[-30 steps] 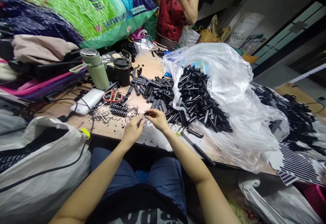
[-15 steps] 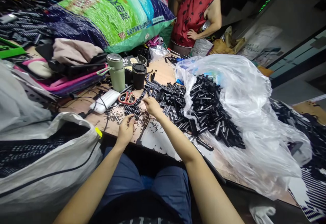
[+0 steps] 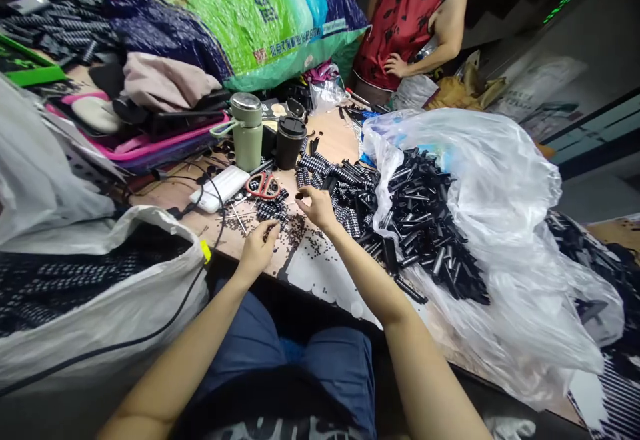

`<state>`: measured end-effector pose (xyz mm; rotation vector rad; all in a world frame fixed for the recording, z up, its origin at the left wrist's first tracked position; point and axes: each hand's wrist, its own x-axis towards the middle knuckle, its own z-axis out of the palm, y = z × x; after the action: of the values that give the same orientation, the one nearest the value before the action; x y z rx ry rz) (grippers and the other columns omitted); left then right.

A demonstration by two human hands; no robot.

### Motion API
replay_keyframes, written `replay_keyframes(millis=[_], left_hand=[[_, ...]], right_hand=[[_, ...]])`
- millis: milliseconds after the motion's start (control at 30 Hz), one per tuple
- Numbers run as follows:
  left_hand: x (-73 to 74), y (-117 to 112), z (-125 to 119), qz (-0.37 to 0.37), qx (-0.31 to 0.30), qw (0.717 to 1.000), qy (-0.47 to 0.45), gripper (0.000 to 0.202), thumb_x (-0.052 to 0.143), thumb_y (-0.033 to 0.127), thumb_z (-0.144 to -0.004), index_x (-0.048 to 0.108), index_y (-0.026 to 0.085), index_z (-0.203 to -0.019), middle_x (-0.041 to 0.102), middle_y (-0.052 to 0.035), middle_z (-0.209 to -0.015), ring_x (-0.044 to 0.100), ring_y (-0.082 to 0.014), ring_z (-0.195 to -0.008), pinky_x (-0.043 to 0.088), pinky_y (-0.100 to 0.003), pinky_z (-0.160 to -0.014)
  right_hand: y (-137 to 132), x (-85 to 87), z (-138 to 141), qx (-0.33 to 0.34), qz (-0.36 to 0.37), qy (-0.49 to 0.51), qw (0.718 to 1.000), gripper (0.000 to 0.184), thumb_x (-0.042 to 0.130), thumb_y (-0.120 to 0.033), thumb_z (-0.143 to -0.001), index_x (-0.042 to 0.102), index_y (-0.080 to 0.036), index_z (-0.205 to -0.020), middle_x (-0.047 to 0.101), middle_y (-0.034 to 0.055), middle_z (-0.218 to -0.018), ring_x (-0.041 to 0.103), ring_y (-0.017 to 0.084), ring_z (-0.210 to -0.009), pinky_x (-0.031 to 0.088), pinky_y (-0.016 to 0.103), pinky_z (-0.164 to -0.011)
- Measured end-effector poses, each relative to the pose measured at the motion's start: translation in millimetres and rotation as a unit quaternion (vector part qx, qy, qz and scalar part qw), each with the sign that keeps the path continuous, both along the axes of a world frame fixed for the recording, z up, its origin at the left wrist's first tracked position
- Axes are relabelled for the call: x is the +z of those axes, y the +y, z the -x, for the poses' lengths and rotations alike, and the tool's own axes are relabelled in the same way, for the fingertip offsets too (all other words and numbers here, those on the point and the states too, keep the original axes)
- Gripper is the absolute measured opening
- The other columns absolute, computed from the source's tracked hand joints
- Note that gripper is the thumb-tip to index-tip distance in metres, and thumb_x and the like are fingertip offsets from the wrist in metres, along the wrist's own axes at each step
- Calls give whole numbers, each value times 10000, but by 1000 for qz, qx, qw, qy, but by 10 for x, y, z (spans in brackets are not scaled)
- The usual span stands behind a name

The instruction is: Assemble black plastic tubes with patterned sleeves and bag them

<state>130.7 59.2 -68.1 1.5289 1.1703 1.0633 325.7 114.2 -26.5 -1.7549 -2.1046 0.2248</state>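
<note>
My left hand (image 3: pixel 259 248) is closed near the table's front edge, thumb and fingers curled together. What lies between them is too small to make out. To its right, my right hand (image 3: pixel 317 208) pinches a small dark piece (image 3: pixel 299 196) whose kind I cannot tell. Many tiny dark pieces (image 3: pixel 300 232) lie scattered below and between the hands. Black-and-white patterned pieces (image 3: pixel 271 209) lie just beyond the left hand, and more (image 3: pixel 345 217) are heaped right of the right hand. Red-handled scissors (image 3: pixel 263 185) lie behind the hands.
A clear plastic bag (image 3: pixel 505 227) of black parts (image 3: pixel 425 220) covers the right side. A green flask (image 3: pixel 247 135), a dark cup (image 3: pixel 290 143) and a white device (image 3: pixel 220 189) stand or lie behind. A white sack (image 3: pixel 193 240) is left; a person in red (image 3: pixel 407 27) stands beyond.
The view has shifted, so most things appear further right. My right hand has drawn its fingertips away from the patterned pieces by the scissors. My left hand stays low and closed.
</note>
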Motion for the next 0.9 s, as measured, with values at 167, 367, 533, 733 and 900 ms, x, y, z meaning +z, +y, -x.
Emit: replay_keyframes(millis=[167, 367, 533, 733, 900], left_hand=[[58, -85, -180, -62, -36, 995, 64, 427, 481, 424, -919, 613, 163, -1231, 638, -110, -1221, 596, -247, -1143, 451, -382, -1022], [29, -203, -183, -66, -37, 994, 83, 406, 498, 412, -914, 636, 157, -1198, 656, -111, -1189, 611, -257, -1123, 475, -387, -1001], [74, -240, -146, -86, -51, 992, 73, 403, 493, 404, -918, 626, 164, -1213, 643, -100, -1216, 603, -242, -1139, 472, -368, -1010], [79, -243, -178, -76, -55, 993, 72, 388, 491, 406, -916, 639, 178, -1193, 654, -96, -1198, 614, -251, -1118, 481, -379, -996], [138, -244, -144, -52, -68, 995, 49, 416, 502, 420, -905, 641, 157, -1196, 650, -98, -1206, 604, -251, -1135, 471, -366, -1008]], right_hand=[[-586, 1, 178, -41, 41, 318, 946, 204, 697, -240, -743, 687, -167, -933, 726, 37, -875, 676, 156, -778, 547, 291, -755], [-827, 46, 285, -58, 33, 340, 938, 188, 640, -151, -720, 713, -189, -889, 741, 12, -848, 687, 147, -766, 561, 287, -778], [-860, 81, 297, -90, 32, 346, 933, 158, 673, -176, -706, 717, -190, -857, 741, 12, -810, 691, 158, -747, 566, 283, -739], [-922, 108, 266, -35, -13, 267, 963, 198, 621, -161, -744, 720, -213, -907, 745, 14, -867, 685, 152, -751, 569, 285, -761], [-960, 84, 247, -4, -45, 246, 968, 191, 601, -199, -789, 718, -223, -937, 743, 35, -941, 692, 175, -852, 558, 326, -845]])
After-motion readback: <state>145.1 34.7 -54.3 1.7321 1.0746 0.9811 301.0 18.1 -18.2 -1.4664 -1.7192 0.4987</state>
